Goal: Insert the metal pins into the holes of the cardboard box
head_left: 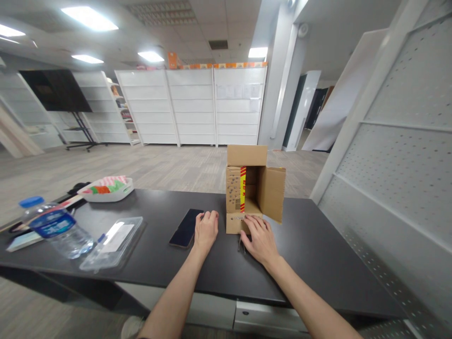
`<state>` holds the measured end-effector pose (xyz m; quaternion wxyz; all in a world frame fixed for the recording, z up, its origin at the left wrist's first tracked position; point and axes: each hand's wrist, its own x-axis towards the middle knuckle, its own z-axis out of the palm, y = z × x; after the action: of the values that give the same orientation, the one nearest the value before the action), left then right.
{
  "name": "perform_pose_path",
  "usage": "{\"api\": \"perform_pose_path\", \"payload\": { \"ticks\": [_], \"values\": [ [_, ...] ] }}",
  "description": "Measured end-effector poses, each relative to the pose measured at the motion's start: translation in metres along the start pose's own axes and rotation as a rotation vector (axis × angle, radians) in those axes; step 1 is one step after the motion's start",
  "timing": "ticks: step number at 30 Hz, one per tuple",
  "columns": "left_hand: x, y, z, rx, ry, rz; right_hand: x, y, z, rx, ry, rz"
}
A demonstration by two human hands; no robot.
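Loosely spread, our right hand (260,239) touches the box (271,192) at its flap (233,224); our left hand (206,231) curls beside the phone (185,229), whether pinching anything we cannot tell.

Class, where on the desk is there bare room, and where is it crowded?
Bare: right of the box and right hand, towards the panel; behind the phone, between basket and box. Crowded: the left end, around bottle and case; and from phone to box, around the left hand.

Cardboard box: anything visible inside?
Cardboard box shows only bare inner walls and floor; the taped left flap hides the left part, so anything there can't be seen.
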<state>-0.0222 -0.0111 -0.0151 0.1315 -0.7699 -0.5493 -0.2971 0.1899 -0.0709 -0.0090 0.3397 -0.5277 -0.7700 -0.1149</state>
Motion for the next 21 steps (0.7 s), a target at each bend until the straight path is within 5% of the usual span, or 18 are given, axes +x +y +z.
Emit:
{"api": "perform_pose_path", "payload": {
  "ticks": [10,21],
  "values": [
    [0.000,0.000,0.000,0.007,0.003,0.005,-0.006,-0.002,-0.006,0.028,-0.030,-0.013],
    [0.000,0.002,-0.002,-0.007,0.002,0.001,-0.015,-0.019,-0.020,0.113,-0.204,-0.070]
  ]
}}
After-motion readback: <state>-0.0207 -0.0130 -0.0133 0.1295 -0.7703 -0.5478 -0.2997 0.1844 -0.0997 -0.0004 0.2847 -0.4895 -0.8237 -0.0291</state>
